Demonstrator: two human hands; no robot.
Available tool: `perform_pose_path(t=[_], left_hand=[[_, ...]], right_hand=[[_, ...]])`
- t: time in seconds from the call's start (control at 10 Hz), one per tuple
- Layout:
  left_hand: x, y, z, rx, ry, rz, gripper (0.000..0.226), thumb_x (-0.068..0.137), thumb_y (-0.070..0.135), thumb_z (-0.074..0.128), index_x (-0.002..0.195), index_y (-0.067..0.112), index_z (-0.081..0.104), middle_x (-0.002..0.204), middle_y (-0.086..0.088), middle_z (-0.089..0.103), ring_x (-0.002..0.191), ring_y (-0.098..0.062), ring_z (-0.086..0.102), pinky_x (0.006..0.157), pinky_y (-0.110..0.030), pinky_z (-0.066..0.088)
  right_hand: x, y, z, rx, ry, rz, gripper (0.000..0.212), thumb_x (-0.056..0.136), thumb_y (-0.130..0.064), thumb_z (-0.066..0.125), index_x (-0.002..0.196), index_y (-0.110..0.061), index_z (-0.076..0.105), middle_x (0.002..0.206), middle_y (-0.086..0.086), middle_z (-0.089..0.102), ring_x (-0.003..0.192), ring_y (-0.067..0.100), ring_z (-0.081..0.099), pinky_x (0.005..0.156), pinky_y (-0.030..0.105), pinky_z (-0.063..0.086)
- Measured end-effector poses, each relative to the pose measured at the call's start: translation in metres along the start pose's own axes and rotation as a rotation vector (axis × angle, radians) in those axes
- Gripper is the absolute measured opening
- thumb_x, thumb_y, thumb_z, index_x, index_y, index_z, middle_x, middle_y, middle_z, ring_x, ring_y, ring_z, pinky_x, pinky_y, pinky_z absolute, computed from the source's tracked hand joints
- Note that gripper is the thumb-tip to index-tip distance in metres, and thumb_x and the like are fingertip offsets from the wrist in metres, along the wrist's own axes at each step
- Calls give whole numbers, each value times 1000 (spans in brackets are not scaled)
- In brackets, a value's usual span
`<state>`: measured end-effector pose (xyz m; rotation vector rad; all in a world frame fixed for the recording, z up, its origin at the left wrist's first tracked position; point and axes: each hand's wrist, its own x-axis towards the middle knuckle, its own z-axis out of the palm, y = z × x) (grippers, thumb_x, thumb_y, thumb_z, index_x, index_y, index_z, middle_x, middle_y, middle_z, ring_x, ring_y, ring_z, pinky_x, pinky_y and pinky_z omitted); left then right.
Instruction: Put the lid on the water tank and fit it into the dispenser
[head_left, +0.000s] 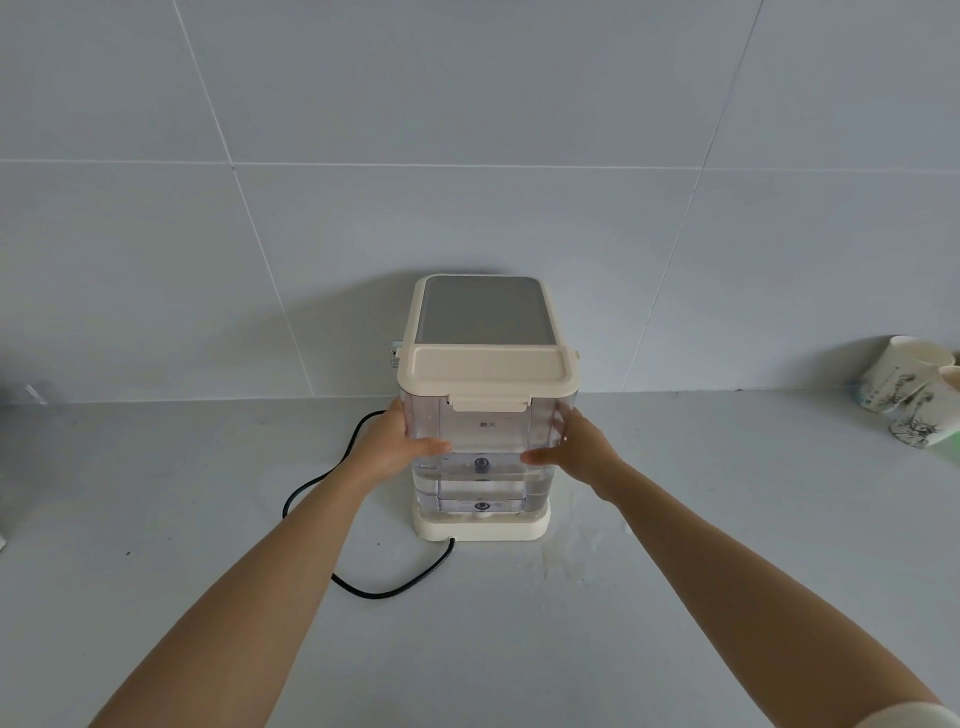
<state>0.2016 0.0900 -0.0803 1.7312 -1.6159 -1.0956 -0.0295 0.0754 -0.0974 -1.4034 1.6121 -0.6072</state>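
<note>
A clear plastic water tank (485, 436) with a cream lid (485, 371) on top stands upright at the near side of the cream dispenser (480, 309), over the dispenser's base (483, 527). Water shows in the tank's lower part. My left hand (397, 447) presses on the tank's left wall, thumb across the front. My right hand (576, 452) holds the right wall the same way. Whether the tank's bottom touches the base I cannot tell.
A black power cord (363, 587) loops on the grey counter left and in front of the dispenser. Paper cups (904, 389) lie tipped at the far right by the tiled wall. A wet patch (582, 551) shows right of the base.
</note>
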Motion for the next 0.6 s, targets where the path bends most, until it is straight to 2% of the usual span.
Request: perform_pose_path(t=[0.1,0.3,0.4,0.5,0.6], left_hand=[[1,-2,-1,-4,-2,12,64,75,18,74,131,10,43,106,1,57,114,-25,54,89,-27,39],[-1,0,-4,1,-36,-1,79,70,29,78,137,16,39,132,-4,56,124,-24,50,104,-36,40],[-3,0,-8,38,-43,-21,107,44,57,74,137,19,36,132,0,56,125,-22,50,107,-42,40],[-6,2,-6,22,-18,-2,103,52,51,77,140,20,32,137,4,51,129,-20,47,109,-38,38],[-15,8,-3,-20,144,98,103,70,26,78,148,20,10,150,3,35,137,-20,36,110,-37,34]], right_hand=[[1,1,0,-8,-4,2,88,64,-20,80,138,-15,33,138,7,50,125,29,46,99,37,41],[-1,-1,-1,-37,-14,-16,89,63,-24,81,138,-15,33,137,7,51,126,29,46,103,41,42],[-6,-4,-2,-67,-17,-36,91,63,-26,81,139,-15,31,138,7,50,126,29,46,104,42,42],[-8,-3,-1,-99,-7,-65,97,68,-24,78,143,-13,17,139,9,47,125,33,47,101,42,42],[-15,-7,-4,-157,70,-212,113,68,-32,77,145,-11,-3,147,9,37,131,34,43,105,46,42]])
